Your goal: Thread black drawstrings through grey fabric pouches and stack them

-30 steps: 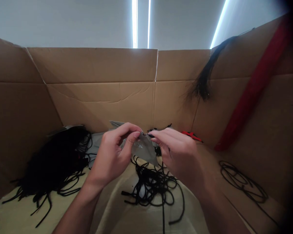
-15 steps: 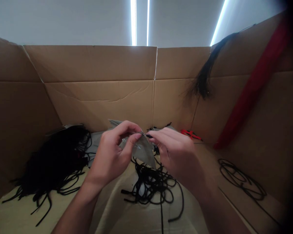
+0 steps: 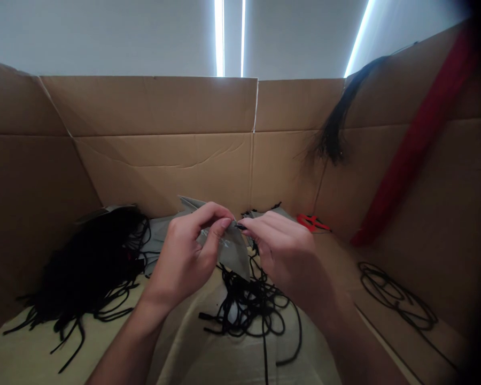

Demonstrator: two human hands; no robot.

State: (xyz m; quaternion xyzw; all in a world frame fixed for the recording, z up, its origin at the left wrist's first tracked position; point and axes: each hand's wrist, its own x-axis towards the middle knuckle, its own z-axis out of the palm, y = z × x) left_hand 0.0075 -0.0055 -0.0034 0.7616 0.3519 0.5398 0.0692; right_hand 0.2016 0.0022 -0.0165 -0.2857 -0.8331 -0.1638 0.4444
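Observation:
My left hand (image 3: 190,254) pinches the upper edge of a grey flat piece, like a fabric pouch (image 3: 235,256), between thumb and forefinger. Faint white marks show on it. Fingertip to fingertip with it, my right hand (image 3: 286,248) is closed on a small black cord end (image 3: 239,226) at the pouch's edge. Whether the cord passes through the edge is too small to tell. Below the hands lies a loose tangle of black cords (image 3: 252,307) on the pale cloth surface (image 3: 184,353).
A big heap of black cords (image 3: 92,262) lies at left, with grey pieces (image 3: 156,238) beside it. Red-handled scissors (image 3: 313,222) rest at back right, near a coiled cord (image 3: 396,294). Cardboard walls (image 3: 164,149) surround the area; black strands (image 3: 336,128) and a red strip (image 3: 417,144) hang at right.
The right hand has shifted slightly left and down with the black cord end. The pouch's lower corner has tipped a little lower and left. The left hand has barely moved.

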